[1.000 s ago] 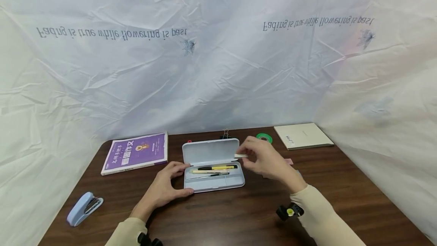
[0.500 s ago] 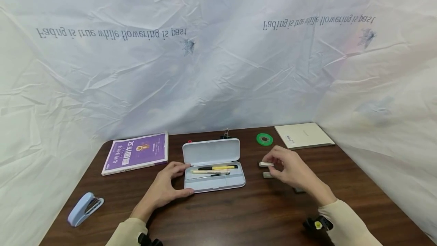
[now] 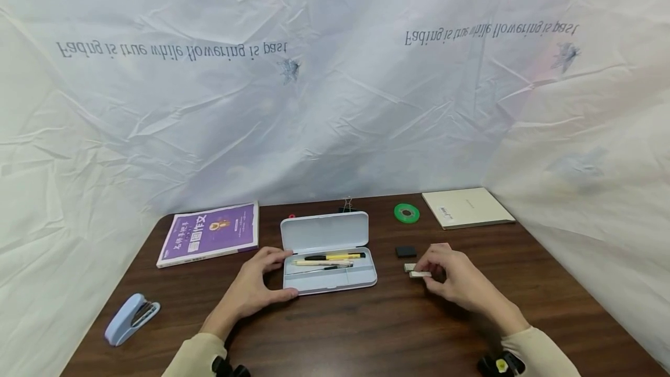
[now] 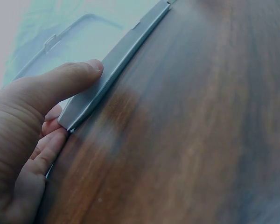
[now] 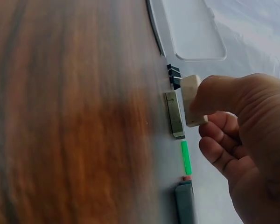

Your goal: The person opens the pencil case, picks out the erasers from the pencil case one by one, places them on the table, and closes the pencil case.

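My left hand (image 3: 255, 288) holds the left end of an open pale blue pencil case (image 3: 361, 278). In the left wrist view, the thumb (image 4: 79, 77) lies on the case's front wall, with fingers around the end. Inside are a yellow-and-black pen (image 3: 335, 257) and other slim pens. My right hand (image 3: 460, 278) pinches a small white block, apparently an eraser (image 5: 190, 93), between thumb and fingers. Just behind it is a similar pale block (image 3: 409, 267) on the table. Farther back lies a flat black block (image 3: 405, 251).
A purple book (image 3: 209, 234) lies back left, a light blue stapler (image 3: 128, 319) front left. Green tape (image 3: 406, 213) and a cream notebook (image 3: 467, 208) are back right. A black binder clip (image 3: 347, 206) stands behind the case lid (image 3: 324, 231).
My right hand has moved from beside the pencil case rightward and toward me, carrying the white eraser. The black block and the second pale block now show. My left hand stays put.
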Available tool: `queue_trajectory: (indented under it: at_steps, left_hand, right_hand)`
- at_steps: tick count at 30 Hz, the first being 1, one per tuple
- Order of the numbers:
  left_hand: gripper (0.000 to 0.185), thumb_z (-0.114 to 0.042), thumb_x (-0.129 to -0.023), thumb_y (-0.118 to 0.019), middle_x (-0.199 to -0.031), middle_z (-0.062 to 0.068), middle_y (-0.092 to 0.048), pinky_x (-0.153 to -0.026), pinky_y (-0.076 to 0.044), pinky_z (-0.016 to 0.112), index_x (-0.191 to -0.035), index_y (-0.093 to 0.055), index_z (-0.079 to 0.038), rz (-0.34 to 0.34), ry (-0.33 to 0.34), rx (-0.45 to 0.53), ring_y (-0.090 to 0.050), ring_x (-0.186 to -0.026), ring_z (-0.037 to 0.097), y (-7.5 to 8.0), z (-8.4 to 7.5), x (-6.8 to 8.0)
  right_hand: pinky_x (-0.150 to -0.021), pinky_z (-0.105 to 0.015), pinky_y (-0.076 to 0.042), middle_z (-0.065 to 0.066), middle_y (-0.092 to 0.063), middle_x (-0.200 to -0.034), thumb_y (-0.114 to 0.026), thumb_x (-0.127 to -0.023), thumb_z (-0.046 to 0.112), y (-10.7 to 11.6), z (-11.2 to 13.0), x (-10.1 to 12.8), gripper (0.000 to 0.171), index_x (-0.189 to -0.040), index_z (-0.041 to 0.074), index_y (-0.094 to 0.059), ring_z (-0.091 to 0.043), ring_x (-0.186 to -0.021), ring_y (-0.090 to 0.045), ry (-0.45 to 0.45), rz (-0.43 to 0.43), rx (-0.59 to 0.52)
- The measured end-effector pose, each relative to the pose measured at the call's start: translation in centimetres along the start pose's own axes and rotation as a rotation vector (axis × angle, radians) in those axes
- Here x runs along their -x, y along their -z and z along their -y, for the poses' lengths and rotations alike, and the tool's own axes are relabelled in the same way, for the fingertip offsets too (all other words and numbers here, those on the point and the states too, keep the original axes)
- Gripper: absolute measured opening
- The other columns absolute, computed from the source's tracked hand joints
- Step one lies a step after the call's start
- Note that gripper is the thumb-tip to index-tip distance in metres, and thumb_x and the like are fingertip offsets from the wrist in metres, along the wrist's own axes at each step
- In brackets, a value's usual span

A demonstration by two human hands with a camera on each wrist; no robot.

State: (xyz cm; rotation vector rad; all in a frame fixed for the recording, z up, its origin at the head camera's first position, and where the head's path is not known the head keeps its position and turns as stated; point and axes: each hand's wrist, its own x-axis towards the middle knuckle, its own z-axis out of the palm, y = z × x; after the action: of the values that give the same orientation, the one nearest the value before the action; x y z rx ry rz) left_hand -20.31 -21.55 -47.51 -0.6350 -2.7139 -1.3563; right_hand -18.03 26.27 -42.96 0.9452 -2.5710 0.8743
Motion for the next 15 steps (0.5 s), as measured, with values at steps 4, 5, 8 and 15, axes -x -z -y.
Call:
queue_trajectory:
  at_steps: [4, 5, 8, 15]
  left_hand:
    - [0.085, -0.048, -0.081, -0.102, -0.142, 0.003, -0.064, -0.114, -0.058, 0.050, -0.153, -0.069, -0.016, 0.006, 0.005, -0.004, -0.070, -0.131, 0.027, 0.03, 0.03, 0.02]
    - [0.085, -0.048, -0.081, -0.102, -0.142, 0.003, -0.064, -0.114, -0.058, 0.050, -0.153, -0.069, -0.016, 0.007, 0.005, -0.005, -0.070, -0.131, 0.027, 0.03, 0.03, 0.01]
    - [0.085, -0.048, -0.081, -0.101, -0.142, 0.002, -0.064, -0.114, -0.058, 0.050, -0.153, -0.069, -0.016, 0.002, -0.003, -0.009, -0.070, -0.131, 0.027, 0.14, 0.02, 0.02]
    - [0.085, -0.049, -0.081, -0.101, -0.142, 0.003, -0.064, -0.114, -0.058, 0.050, -0.152, -0.069, -0.015, 0.000, -0.005, -0.009, -0.071, -0.130, 0.028, 0.10, 0.04, 0.03]
  right_hand:
    - [-0.069, -0.026, -0.056, 0.012, -0.065, -0.098, -0.088, -0.080, -0.014, -0.13, -0.20, 0.30, 0.047, -0.101, 0.027, -0.077, -0.010, -0.086, -0.059, 0.002, 0.013, -0.018]
    - [-0.069, -0.026, -0.056, 0.012, -0.065, -0.097, -0.088, -0.081, -0.014, -0.12, -0.23, 0.34, 0.046, -0.101, 0.026, -0.077, -0.009, -0.085, -0.060, -0.002, 0.020, -0.018]
    - [-0.068, -0.024, -0.056, 0.012, -0.066, -0.094, -0.088, -0.082, -0.012, -0.10, -0.31, 0.30, 0.042, -0.100, 0.024, -0.078, -0.006, -0.082, -0.060, -0.021, 0.055, 0.000]
    - [-0.068, -0.024, -0.056, 0.013, -0.066, -0.091, -0.087, -0.085, -0.009, 0.05, -0.30, 0.29, 0.036, -0.099, 0.022, -0.076, -0.003, -0.080, -0.060, -0.070, 0.139, 0.009]
